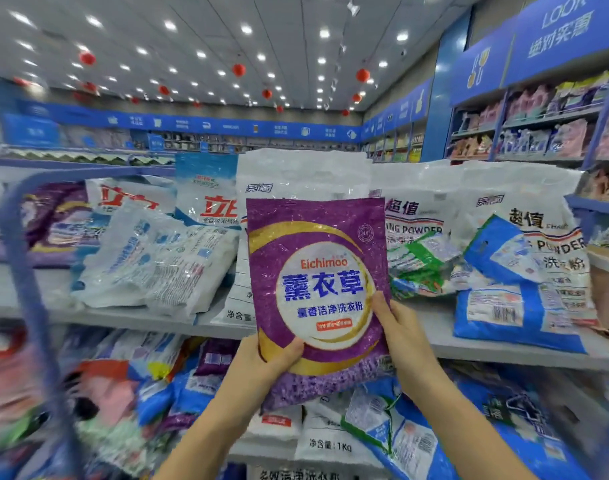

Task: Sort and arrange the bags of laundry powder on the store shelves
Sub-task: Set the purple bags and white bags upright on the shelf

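I hold a purple bag of laundry powder (316, 258) upright in front of the top shelf (503, 351). It has a white round label with blue characters and a gold swirl. My left hand (265, 362) grips its lower left corner, thumb on the front. My right hand (400, 327) grips its lower right edge, thumb on the label. Behind it stands a tall white bag (296, 174). White and blue bags (157, 261) lie flat to the left. A blue bag (514, 306) leans against white bags (524, 209) on the right.
A green and white bag (420, 265) lies on the shelf right of the purple one. The lower shelf holds a jumble of bags (393, 434) in blue, white and purple. A blue upright post (29, 289) curves at the left. More stocked shelves (545, 129) stand at the far right.
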